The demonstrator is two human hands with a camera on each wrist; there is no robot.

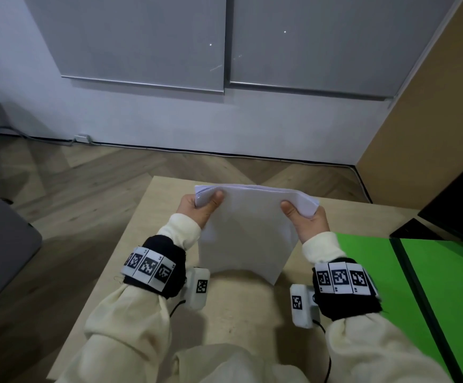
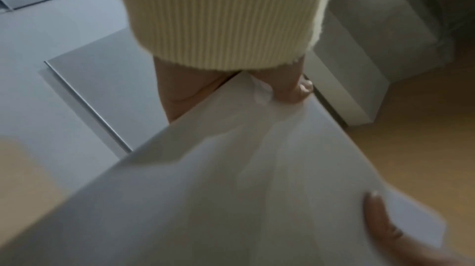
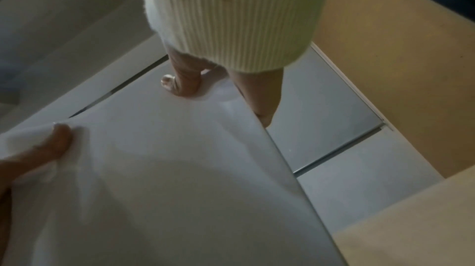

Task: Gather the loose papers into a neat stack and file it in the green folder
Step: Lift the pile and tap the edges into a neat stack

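Note:
A stack of white papers (image 1: 248,233) stands upright over the light wooden table (image 1: 167,200), its lower edge bowed and down at the tabletop. My left hand (image 1: 202,207) grips the stack's upper left corner, thumb on the near face. At the upper right corner my right hand (image 1: 305,217) grips it the same way. In the left wrist view the left hand (image 2: 290,91) pinches the papers (image 2: 231,189). The right wrist view shows the right hand (image 3: 185,85) pinching the papers (image 3: 167,179). The green folder (image 1: 368,275) lies open flat on the table to the right.
A black strip (image 1: 418,299) runs down the middle of the open folder. A black flat object (image 1: 456,205) stands at the table's far right corner. A dark grey surface (image 1: 1,244) sits at the left over the wooden floor. A grey wall lies beyond.

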